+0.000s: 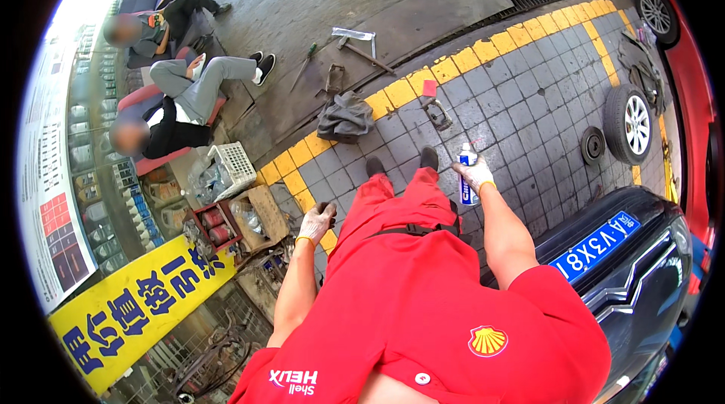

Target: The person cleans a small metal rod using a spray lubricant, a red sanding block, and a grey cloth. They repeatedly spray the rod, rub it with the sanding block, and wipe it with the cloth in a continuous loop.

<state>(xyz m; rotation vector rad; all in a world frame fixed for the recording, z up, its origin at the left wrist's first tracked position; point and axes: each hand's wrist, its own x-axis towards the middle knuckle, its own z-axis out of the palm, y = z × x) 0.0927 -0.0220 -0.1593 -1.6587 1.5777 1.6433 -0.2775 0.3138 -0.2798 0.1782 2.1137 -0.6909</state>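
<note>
My right hand [476, 173], in a soiled white glove, is wrapped round a blue and white spray can [467, 177]. The can is held out to the right of my legs, over the grey tiles. My left hand [317, 223], in a similar glove with darkened fingers, hangs beside my left leg. Its fingers are loosely bent and somewhat apart, with nothing seen in them. On the tiles ahead of my feet lies a dark metal bracket [436, 114], with a small red piece [430, 88] beside it.
A dark car [649, 268] stands close on my right, a red car [691, 49] beyond. A wheel [628, 124] and a dark disc [593, 145] lie near them. Grey cloth [346, 117], a hammer [366, 55] and a screwdriver [304, 66] are ahead. Two people sit left, past a white crate [236, 170].
</note>
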